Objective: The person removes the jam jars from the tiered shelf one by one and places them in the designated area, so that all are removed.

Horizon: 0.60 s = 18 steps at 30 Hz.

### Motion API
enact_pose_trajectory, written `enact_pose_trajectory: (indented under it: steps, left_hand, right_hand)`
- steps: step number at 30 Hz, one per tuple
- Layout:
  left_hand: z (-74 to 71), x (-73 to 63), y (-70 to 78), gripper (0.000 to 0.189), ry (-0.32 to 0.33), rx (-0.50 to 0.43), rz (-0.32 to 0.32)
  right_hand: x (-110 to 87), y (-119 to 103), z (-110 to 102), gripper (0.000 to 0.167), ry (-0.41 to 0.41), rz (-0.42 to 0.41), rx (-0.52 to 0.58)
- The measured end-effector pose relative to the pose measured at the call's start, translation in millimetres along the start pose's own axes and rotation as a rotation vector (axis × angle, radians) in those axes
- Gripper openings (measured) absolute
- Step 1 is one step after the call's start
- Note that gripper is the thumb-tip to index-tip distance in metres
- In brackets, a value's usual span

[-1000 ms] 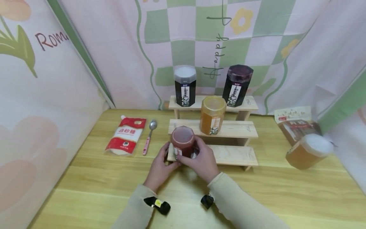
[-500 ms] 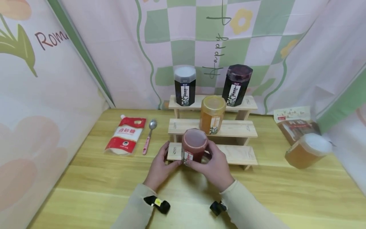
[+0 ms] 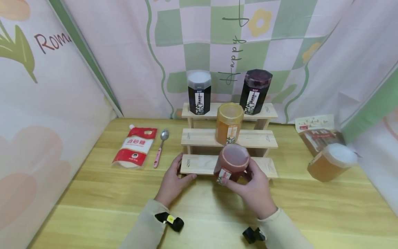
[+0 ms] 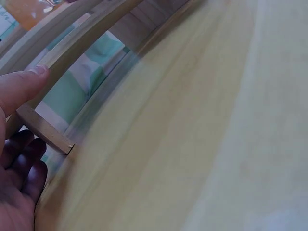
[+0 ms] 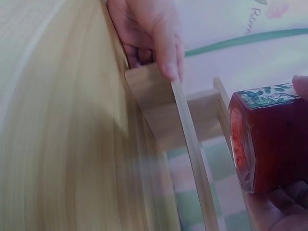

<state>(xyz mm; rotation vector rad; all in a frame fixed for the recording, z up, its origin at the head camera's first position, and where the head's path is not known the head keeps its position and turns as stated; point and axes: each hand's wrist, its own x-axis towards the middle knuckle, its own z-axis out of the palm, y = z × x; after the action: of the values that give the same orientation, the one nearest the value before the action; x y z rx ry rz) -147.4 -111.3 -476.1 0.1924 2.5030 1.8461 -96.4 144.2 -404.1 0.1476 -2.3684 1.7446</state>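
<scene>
My right hand grips a red jam jar with a pinkish lid and a white label. The jar overlaps the front edge of the lowest step in the head view; the right wrist view shows the red jar off the shelf board, fingers beneath and thumb on top. My left hand holds the left end of the three-step wooden stand. Its thumb lies on the front edge while the other fingers curl by the leg.
Two dark jars stand on the top step, a yellow-orange jar on the middle one. Left on the table lie a red-and-white sugar pouch and a spoon. At right are an amber jar and a brown pouch.
My right hand has carried the red jam jar rightward along the lowest step, away from my left hand, and slightly toward me. The left hand stays at the stand's left end.
</scene>
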Motion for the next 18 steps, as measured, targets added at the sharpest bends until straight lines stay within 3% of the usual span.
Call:
enact_pose_trajectory:
  steps: [8,18]
  left_hand:
    - [0.5,-0.2,1.6,0.096,-0.001,0.005,-0.031]
    - [0.7,0.0,1.0,0.097,-0.003,-0.01,-0.024]
  right_hand:
    - [-3.3,10.0,-24.3,0.076,0.091,-0.007,-0.015]
    - [-8.6,23.5,-58.2,0.078,0.181,0.08,-0.099]
